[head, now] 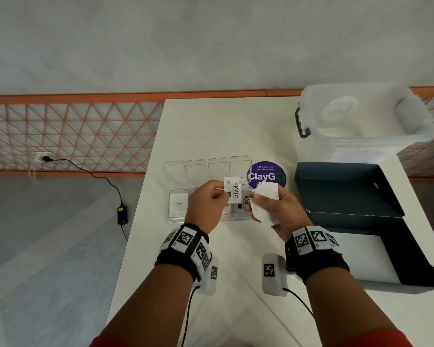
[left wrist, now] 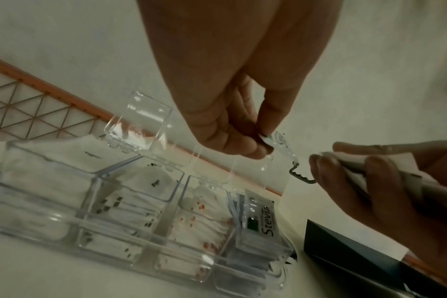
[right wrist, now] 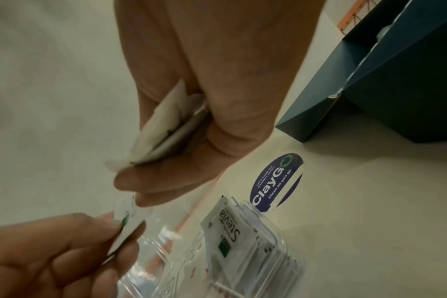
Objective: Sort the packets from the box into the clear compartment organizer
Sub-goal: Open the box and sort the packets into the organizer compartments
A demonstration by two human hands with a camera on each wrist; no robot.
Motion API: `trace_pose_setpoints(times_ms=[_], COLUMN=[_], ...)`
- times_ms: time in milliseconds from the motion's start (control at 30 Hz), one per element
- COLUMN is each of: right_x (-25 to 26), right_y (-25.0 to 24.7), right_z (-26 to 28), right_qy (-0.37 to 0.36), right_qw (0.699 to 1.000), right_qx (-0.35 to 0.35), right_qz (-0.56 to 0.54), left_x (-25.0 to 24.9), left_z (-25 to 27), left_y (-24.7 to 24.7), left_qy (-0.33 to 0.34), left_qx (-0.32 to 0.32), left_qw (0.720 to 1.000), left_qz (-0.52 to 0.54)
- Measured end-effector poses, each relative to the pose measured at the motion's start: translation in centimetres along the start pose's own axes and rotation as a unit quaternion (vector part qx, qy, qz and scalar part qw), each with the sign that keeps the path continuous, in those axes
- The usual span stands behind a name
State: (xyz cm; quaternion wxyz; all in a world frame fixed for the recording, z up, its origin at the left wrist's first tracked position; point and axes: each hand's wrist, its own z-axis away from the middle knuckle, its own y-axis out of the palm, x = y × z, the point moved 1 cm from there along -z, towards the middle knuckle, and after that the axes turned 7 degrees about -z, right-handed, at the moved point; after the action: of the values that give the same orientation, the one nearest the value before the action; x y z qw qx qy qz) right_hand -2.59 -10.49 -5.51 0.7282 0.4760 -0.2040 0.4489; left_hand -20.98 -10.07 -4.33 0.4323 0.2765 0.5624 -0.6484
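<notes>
The clear compartment organizer (head: 178, 219) lies on the white table with its lids (head: 196, 169) open and packets in its compartments (left wrist: 110, 201). My left hand (head: 211, 199) pinches a white Stevia packet (head: 233, 191) above it. My right hand (head: 273, 209) grips a small stack of white packets (head: 266, 196), and its forefinger tip touches the Stevia packet's edge (right wrist: 130, 219). More Stevia packets (right wrist: 225, 229) stand upright in the rightmost compartment (left wrist: 258, 221). The dark open box (head: 348, 196) sits to the right of my hands.
A round purple ClayGO sticker (head: 266, 175) lies behind the organizer. A large clear storage bin (head: 361, 118) with a black latch stands at the back right. The table's left edge (head: 140, 209) drops to the floor, where a black adapter (head: 122, 215) and cable lie.
</notes>
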Motion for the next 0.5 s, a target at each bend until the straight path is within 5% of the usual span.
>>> trace_pose_setpoints(times_ms=[267,400,500], right_x=[0.6,1.0,1.2], right_y=[-1.1,-1.6,-1.8], right_z=[0.7,0.8,1.0], right_qy=[-0.002,-0.011,-0.012], right_qw=[1.0,1.0,1.0], right_qx=[-0.003,-0.012,-0.018], right_qz=[0.001,-0.001,0.003], left_x=[0.4,0.0,-0.1], left_z=[-0.4,-1.6,-2.4], left_y=[1.8,3.1,4.2], left_qy=[0.029,0.101,0.137], left_qx=[0.022,0.045,0.069], left_qw=[0.999,0.979,0.929], left_qz=[-0.025,-0.173,-0.336])
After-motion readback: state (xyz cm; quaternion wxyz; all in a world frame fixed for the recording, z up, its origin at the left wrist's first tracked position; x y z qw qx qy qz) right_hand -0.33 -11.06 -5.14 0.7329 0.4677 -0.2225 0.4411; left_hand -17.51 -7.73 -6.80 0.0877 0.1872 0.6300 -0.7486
